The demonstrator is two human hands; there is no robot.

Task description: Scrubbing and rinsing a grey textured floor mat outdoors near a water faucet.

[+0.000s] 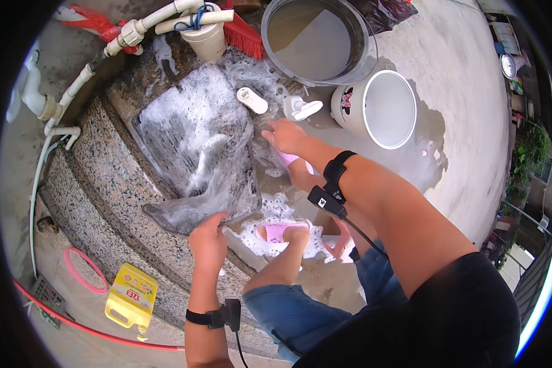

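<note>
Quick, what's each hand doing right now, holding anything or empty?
Left hand: closed, gripping the near edge of the soapy grey cloth.
Right hand: resting at the cloth's far right edge; its grip cannot be told.

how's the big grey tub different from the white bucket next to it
The grey tub is wider and sits farther from the person; the white bucket is smaller and nearer. The grey tub holds murky brownish water, while the white bucket's inside looks pale and empty. The grey tub's wall looks plain; the white bucket has a small cartoon picture on its side. Both are round, open-topped and stand on the wet concrete floor.
</note>
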